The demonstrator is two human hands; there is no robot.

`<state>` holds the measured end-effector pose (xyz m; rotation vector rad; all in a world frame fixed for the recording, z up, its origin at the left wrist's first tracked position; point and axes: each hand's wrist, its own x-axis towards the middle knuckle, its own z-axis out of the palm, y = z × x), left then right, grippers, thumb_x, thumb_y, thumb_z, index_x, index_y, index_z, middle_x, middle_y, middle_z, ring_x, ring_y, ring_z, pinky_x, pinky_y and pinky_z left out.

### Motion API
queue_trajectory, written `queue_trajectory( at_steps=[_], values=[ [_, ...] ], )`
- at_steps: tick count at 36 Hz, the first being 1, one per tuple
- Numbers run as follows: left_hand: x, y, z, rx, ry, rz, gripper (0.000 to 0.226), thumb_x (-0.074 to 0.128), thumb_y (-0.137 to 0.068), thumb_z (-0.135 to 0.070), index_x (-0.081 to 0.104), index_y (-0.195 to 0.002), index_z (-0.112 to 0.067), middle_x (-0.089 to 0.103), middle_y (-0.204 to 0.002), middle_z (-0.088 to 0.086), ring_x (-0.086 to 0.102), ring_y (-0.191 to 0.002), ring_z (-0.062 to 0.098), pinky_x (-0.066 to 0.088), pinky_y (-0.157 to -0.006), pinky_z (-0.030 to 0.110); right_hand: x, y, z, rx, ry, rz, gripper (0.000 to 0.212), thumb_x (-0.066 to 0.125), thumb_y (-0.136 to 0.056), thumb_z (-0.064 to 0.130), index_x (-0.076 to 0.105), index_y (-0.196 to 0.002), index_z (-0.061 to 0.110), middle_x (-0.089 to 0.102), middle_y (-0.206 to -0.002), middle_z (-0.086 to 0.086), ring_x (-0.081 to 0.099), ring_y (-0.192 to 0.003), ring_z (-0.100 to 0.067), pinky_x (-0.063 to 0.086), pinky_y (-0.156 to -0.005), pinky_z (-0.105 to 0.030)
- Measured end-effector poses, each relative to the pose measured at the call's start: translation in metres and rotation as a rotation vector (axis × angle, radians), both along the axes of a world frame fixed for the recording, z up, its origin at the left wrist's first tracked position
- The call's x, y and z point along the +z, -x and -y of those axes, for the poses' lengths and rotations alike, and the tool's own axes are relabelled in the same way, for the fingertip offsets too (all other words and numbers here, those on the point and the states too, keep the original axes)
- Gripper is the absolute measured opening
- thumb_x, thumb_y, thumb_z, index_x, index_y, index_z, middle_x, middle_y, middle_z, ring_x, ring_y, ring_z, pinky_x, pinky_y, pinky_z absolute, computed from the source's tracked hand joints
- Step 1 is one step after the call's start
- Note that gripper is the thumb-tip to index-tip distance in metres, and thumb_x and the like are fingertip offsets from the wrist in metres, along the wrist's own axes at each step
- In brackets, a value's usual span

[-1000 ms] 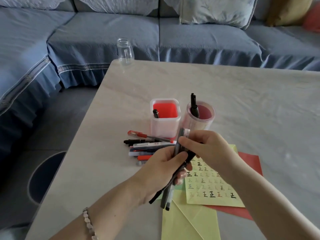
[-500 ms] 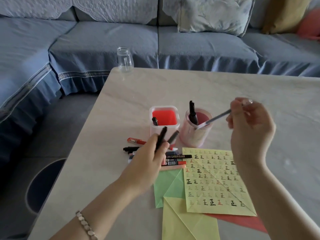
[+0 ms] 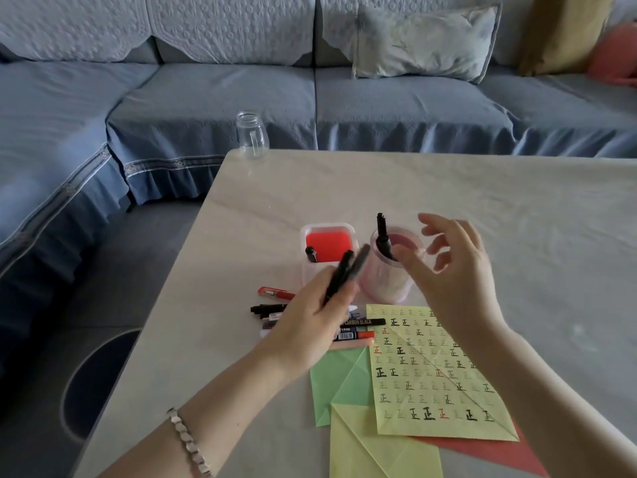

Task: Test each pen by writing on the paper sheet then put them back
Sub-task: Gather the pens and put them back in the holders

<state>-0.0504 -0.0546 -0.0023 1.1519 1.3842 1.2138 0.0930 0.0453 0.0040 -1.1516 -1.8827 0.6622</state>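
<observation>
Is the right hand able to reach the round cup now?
Probably yes. The right hand is open and empty beside the round cup, and nothing lies between them. The black pen in the cup leaves most of its mouth free.

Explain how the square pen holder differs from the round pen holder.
The square pen holder has a bright red bottom; the round pen holder looks pale pink. The square one's pen barely shows; the round one's pen stands well above the rim. Both are translucent and upright.

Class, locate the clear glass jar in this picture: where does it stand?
In the head view the clear glass jar stands alone at the table's far left corner, in front of the blue sofa, well behind the square pen holder.
</observation>
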Motion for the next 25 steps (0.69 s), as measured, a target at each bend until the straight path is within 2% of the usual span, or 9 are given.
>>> queue_trajectory(
  at_steps=[3,6,11,14,16,18,21,23,25],
  values=[
    [0.006,-0.002,-0.001,-0.154,0.106,0.032,0.023,0.042,-0.097,-0.022,0.052,-0.084,-0.006,0.036,-0.054,-0.005,0.027,-0.038,0.001,0.028,-0.041,0.011,0.015,0.006,0.025,0.283,0.244,-0.118,0.059,0.065,-0.064,0.048,0.048,-0.118,0.033,0.059,-0.094,0.01,0.059,-0.07,-0.004,0.053,-0.067,-0.019],
    [0.01,-0.004,-0.002,-0.289,0.149,0.083,0.039,0.043,-0.098,-0.021,0.053,-0.06,-0.024,0.039,-0.048,-0.011,0.027,-0.036,0.0,0.04,-0.063,0.025,0.022,0.01,0.039,0.405,0.301,-0.073,0.027,0.07,-0.073,0.026,0.059,-0.096,0.035,0.064,-0.082,0.01,0.06,-0.06,-0.002,0.05,-0.059,-0.014],
    [0.013,-0.002,0.003,-0.276,0.098,-0.017,0.034,0.043,-0.097,-0.023,0.047,-0.063,-0.022,0.04,-0.052,-0.009,0.029,-0.042,0.003,0.026,-0.043,0.013,0.018,0.011,0.044,0.407,0.329,-0.157,0.023,0.071,-0.074,0.03,0.061,-0.094,0.032,0.066,-0.075,0.009,0.061,-0.061,-0.007,0.053,-0.062,-0.021],
    [0.008,0.001,0.004,-0.137,0.051,-0.048,0.025,0.042,-0.097,-0.02,0.049,-0.076,-0.009,0.037,-0.053,-0.005,0.031,-0.04,0.001,0.031,-0.042,0.01,0.013,0.007,0.031,0.24,0.244,-0.19,0.044,0.066,-0.073,0.044,0.055,-0.11,0.024,0.064,-0.082,0.005,0.061,-0.064,-0.006,0.05,-0.061,-0.019],
    [0.001,0.007,0.002,-0.014,0.029,-0.041,0.025,0.043,-0.097,-0.02,0.047,-0.077,-0.006,0.035,-0.052,-0.004,0.029,-0.039,0.004,0.026,-0.041,0.013,0.007,0.001,0.013,0.028,0.121,-0.044,0.054,0.065,-0.072,0.043,0.051,-0.119,0.02,0.057,-0.087,0.004,0.055,-0.066,-0.007,0.043,-0.06,-0.015],
    [-0.004,0.012,0.0,0.093,0.035,0.022,0.024,0.044,-0.096,-0.019,0.048,-0.077,-0.005,0.036,-0.051,-0.004,0.028,-0.037,0.003,0.024,-0.039,0.011,-0.001,-0.004,-0.004,-0.044,0.115,0.133,0.048,0.066,-0.078,0.035,0.051,-0.123,0.023,0.054,-0.085,0.003,0.05,-0.067,-0.007,0.035,-0.059,-0.014],
    [-0.011,0.017,-0.003,0.158,0.046,0.03,0.022,0.045,-0.096,-0.018,0.052,-0.086,0.0,0.04,-0.054,-0.003,0.032,-0.037,0.001,0.026,-0.039,0.009,-0.016,-0.004,-0.019,0.044,0.138,0.25,0.016,0.064,-0.083,0.024,0.059,-0.092,0.037,0.054,-0.073,0.005,0.05,-0.066,-0.016,0.034,-0.056,-0.016],
    [-0.014,0.019,-0.004,0.191,0.035,0.034,0.025,0.045,-0.096,-0.016,0.051,-0.093,0.008,0.04,-0.055,-0.002,0.032,-0.038,0.001,0.027,-0.039,0.01,-0.021,-0.002,-0.022,0.013,0.091,0.3,0.01,0.059,-0.087,0.019,0.061,-0.08,0.026,0.058,-0.076,0.0,0.051,-0.069,-0.021,0.035,-0.056,-0.022],
    [-0.015,0.022,-0.004,0.236,0.003,0.022,0.028,0.047,-0.096,-0.017,0.049,-0.095,0.011,0.041,-0.054,-0.001,0.033,-0.039,0.004,0.027,-0.039,0.013,-0.012,0.003,-0.019,-0.049,-0.022,0.248,0.012,0.057,-0.089,0.019,0.066,-0.089,0.012,0.064,-0.087,-0.004,0.056,-0.075,-0.021,0.041,-0.063,-0.026]
  ],
)
